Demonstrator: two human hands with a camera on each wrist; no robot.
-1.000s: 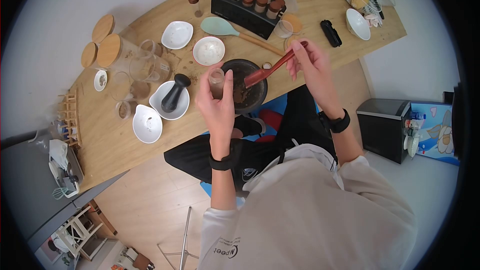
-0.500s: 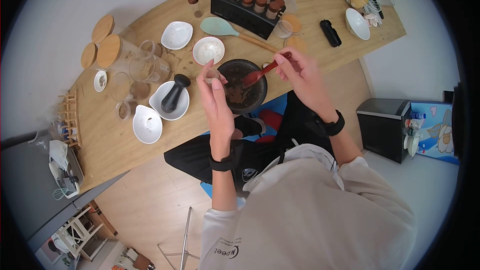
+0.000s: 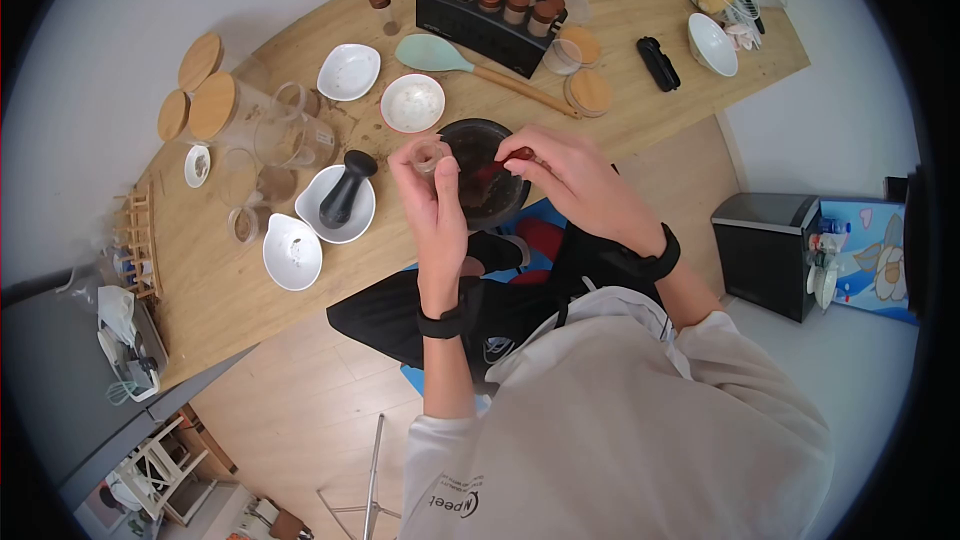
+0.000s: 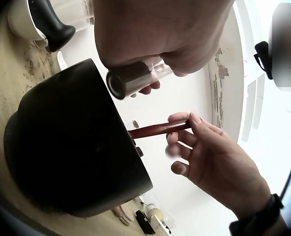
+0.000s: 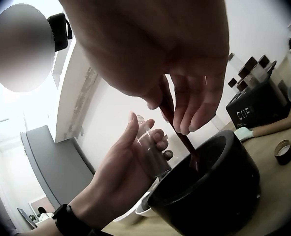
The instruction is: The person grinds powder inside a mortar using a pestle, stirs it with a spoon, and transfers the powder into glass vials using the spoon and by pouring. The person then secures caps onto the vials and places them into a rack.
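A small glass jar [image 3: 427, 155] partly filled with brown powder is gripped by my left hand [image 3: 432, 202], at the left rim of a black mortar [image 3: 484, 130]. In the left wrist view the jar [image 4: 133, 78] tilts beside the mortar's rim. My right hand [image 3: 585, 185] pinches the handle of a dark red spoon [image 3: 492, 170]. The spoon's head is down inside the mortar, as the right wrist view shows the red spoon [image 5: 185, 142] reaching past the rim. Dark brown material lies in the mortar, mostly shadowed.
A black rack [image 3: 485, 30] of brown-capped jars stands behind, with a green spatula [image 3: 433, 54] in front. Left are white bowls [image 3: 293, 265], a black pestle [image 3: 346, 195] and wood-lidded jars [image 3: 212, 105]. A small cap [image 5: 284, 152] lies beside the mortar.
The spoon has gone from above the mortar's rim down into it, with my right hand moving left and closer. The jar in my left hand has changed its tilt.
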